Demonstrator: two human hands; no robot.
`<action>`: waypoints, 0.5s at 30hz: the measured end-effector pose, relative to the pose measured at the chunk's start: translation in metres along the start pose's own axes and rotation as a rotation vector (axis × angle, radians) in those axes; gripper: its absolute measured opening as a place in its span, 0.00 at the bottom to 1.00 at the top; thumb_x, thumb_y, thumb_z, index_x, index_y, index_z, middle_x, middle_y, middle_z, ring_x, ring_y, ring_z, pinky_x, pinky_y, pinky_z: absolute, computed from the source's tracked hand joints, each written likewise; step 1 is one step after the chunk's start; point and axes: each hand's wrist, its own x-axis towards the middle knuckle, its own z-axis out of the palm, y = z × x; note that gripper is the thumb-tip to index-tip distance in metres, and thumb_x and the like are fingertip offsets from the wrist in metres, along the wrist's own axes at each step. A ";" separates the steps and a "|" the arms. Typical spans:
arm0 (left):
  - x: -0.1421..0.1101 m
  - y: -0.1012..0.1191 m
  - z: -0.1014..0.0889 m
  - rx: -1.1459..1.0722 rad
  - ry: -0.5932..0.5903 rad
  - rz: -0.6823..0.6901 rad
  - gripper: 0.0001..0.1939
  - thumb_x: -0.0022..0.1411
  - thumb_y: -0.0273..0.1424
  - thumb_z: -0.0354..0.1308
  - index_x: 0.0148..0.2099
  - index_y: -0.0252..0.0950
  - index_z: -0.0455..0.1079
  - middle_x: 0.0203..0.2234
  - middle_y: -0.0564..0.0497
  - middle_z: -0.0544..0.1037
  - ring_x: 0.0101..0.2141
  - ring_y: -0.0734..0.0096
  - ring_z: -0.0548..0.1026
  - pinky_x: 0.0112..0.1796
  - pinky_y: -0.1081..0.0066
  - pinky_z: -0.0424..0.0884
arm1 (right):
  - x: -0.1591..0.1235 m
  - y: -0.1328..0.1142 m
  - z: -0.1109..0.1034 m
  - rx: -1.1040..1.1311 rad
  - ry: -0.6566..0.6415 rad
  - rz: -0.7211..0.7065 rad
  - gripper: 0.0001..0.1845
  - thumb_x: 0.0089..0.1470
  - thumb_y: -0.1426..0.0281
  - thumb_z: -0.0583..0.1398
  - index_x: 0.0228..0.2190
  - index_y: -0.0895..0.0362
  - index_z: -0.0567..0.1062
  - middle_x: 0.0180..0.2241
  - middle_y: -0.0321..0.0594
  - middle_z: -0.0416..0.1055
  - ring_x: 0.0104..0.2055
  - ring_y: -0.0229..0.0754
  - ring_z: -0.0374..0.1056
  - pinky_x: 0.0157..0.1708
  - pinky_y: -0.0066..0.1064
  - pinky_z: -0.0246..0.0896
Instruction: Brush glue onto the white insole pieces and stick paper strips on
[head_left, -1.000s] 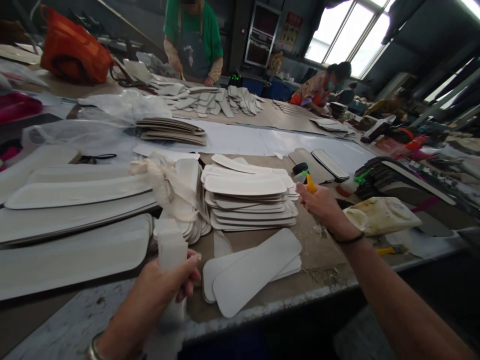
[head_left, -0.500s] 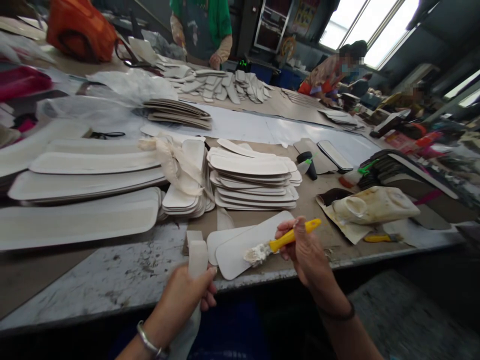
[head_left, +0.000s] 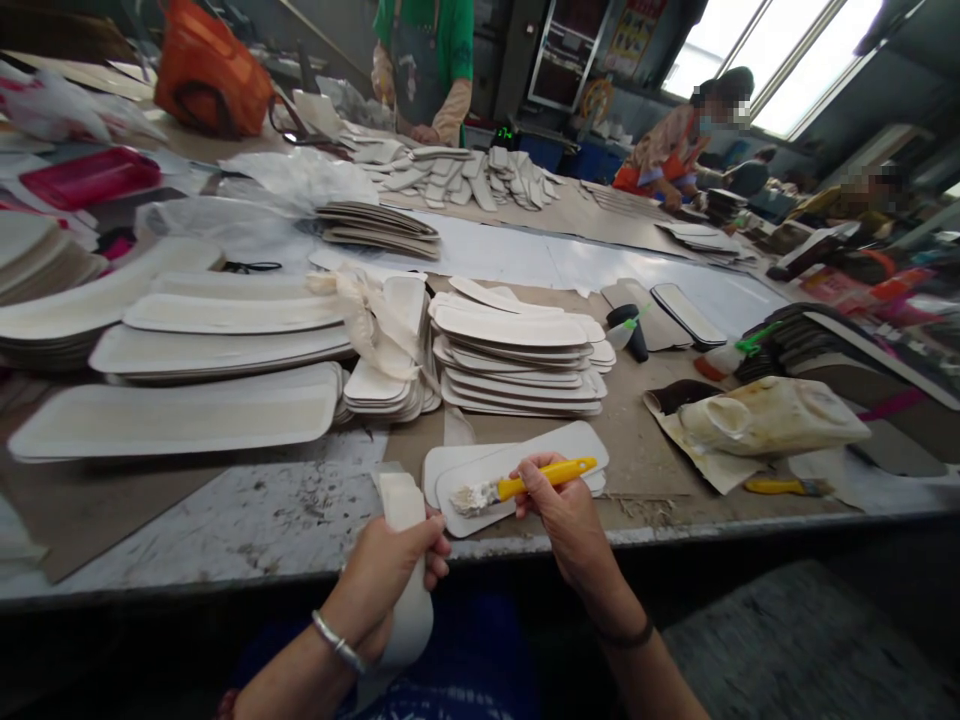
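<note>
My right hand (head_left: 559, 505) is closed round the yellow handle of a paintbrush (head_left: 517, 484). White paste coats its bristles, which lie over the near end of a pale, round-cornered panel (head_left: 555, 445). Under that panel are others like it, fanned out at the table's near edge. My left hand (head_left: 401, 560) grips a pale strip of thin material (head_left: 403, 500); one end stands above my fingers and the rest hangs down past my wrist. Whether the bristles touch the panel I cannot tell.
Stacks of white panels (head_left: 517, 365) stand behind my hands, and longer panels (head_left: 180, 410) lie to the left. On the right are a stained plastic container (head_left: 780, 420) and a second yellow-handled brush (head_left: 787, 487). Other people work across the table (head_left: 300, 520).
My right hand has moved left with the brush, bringing the bristles to the panel's near left end. My left hand still holds the strip, now turned with more of it showing. The view has shifted slightly.
</note>
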 end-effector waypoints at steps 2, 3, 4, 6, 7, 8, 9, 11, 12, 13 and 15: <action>0.002 -0.002 0.002 0.008 0.034 0.019 0.13 0.38 0.39 0.61 0.19 0.35 0.65 0.09 0.56 0.66 0.14 0.77 0.62 0.17 0.75 0.56 | -0.001 -0.001 0.001 -0.020 -0.011 -0.014 0.19 0.46 0.55 0.64 0.29 0.58 0.69 0.26 0.36 0.72 0.20 0.33 0.64 0.20 0.25 0.63; 0.003 -0.003 0.003 0.014 0.048 0.025 0.13 0.38 0.39 0.60 0.18 0.35 0.64 0.08 0.56 0.65 0.13 0.77 0.61 0.17 0.75 0.55 | -0.002 -0.002 0.001 -0.031 -0.015 -0.023 0.19 0.47 0.55 0.64 0.29 0.58 0.69 0.26 0.36 0.72 0.20 0.33 0.64 0.20 0.26 0.63; 0.003 -0.004 0.004 0.022 0.056 0.029 0.13 0.38 0.39 0.60 0.16 0.36 0.64 0.08 0.56 0.64 0.13 0.77 0.60 0.17 0.75 0.55 | -0.003 -0.003 0.000 -0.047 -0.023 -0.031 0.19 0.47 0.55 0.63 0.29 0.58 0.69 0.25 0.36 0.71 0.20 0.34 0.64 0.20 0.26 0.63; 0.003 -0.005 0.005 0.038 0.052 0.037 0.14 0.38 0.39 0.59 0.13 0.36 0.62 0.07 0.55 0.64 0.13 0.77 0.60 0.18 0.74 0.55 | -0.005 -0.006 -0.002 -0.095 -0.039 -0.051 0.18 0.49 0.55 0.62 0.29 0.58 0.69 0.24 0.36 0.71 0.20 0.35 0.64 0.20 0.27 0.63; 0.003 -0.006 0.005 0.045 0.047 0.041 0.15 0.38 0.39 0.59 0.12 0.37 0.61 0.07 0.54 0.64 0.13 0.77 0.60 0.19 0.74 0.55 | -0.005 -0.008 -0.005 -0.129 -0.041 -0.065 0.18 0.49 0.55 0.62 0.29 0.57 0.69 0.23 0.36 0.70 0.19 0.35 0.64 0.21 0.28 0.63; 0.003 -0.006 0.004 0.051 0.043 0.044 0.15 0.38 0.39 0.59 0.12 0.37 0.61 0.07 0.54 0.64 0.13 0.77 0.60 0.19 0.74 0.56 | -0.005 -0.009 -0.007 -0.166 -0.036 -0.084 0.18 0.49 0.55 0.62 0.29 0.57 0.69 0.22 0.35 0.70 0.19 0.36 0.64 0.21 0.28 0.63; 0.003 -0.006 0.004 0.056 0.040 0.047 0.15 0.39 0.39 0.58 0.11 0.37 0.61 0.07 0.54 0.64 0.13 0.77 0.60 0.20 0.74 0.56 | -0.005 -0.011 -0.011 -0.206 -0.025 -0.103 0.17 0.50 0.55 0.61 0.29 0.57 0.69 0.22 0.35 0.69 0.19 0.36 0.65 0.21 0.28 0.63; 0.004 -0.006 0.002 0.063 0.040 0.041 0.15 0.39 0.39 0.58 0.11 0.37 0.61 0.07 0.54 0.64 0.14 0.77 0.60 0.20 0.73 0.56 | -0.003 -0.014 -0.019 -0.284 0.017 -0.144 0.16 0.50 0.56 0.61 0.29 0.56 0.69 0.22 0.34 0.68 0.20 0.37 0.65 0.22 0.29 0.64; 0.004 -0.006 0.002 0.066 0.038 0.033 0.15 0.39 0.39 0.58 0.11 0.36 0.61 0.07 0.54 0.64 0.14 0.77 0.60 0.20 0.73 0.56 | -0.001 -0.016 -0.024 -0.324 0.041 -0.160 0.16 0.50 0.56 0.61 0.29 0.56 0.69 0.22 0.34 0.68 0.20 0.37 0.65 0.23 0.29 0.64; 0.004 -0.005 0.001 0.069 0.035 0.026 0.15 0.39 0.40 0.58 0.12 0.36 0.61 0.07 0.54 0.64 0.14 0.77 0.59 0.20 0.73 0.55 | 0.001 -0.017 -0.030 -0.363 0.067 -0.178 0.16 0.50 0.56 0.61 0.29 0.56 0.69 0.22 0.34 0.68 0.20 0.38 0.65 0.23 0.29 0.64; 0.004 -0.003 -0.001 0.068 0.027 0.022 0.15 0.39 0.40 0.59 0.13 0.36 0.62 0.08 0.55 0.64 0.14 0.76 0.60 0.20 0.73 0.55 | 0.005 -0.019 -0.042 -0.445 0.121 -0.214 0.16 0.50 0.55 0.61 0.30 0.56 0.69 0.22 0.34 0.68 0.21 0.39 0.66 0.23 0.30 0.64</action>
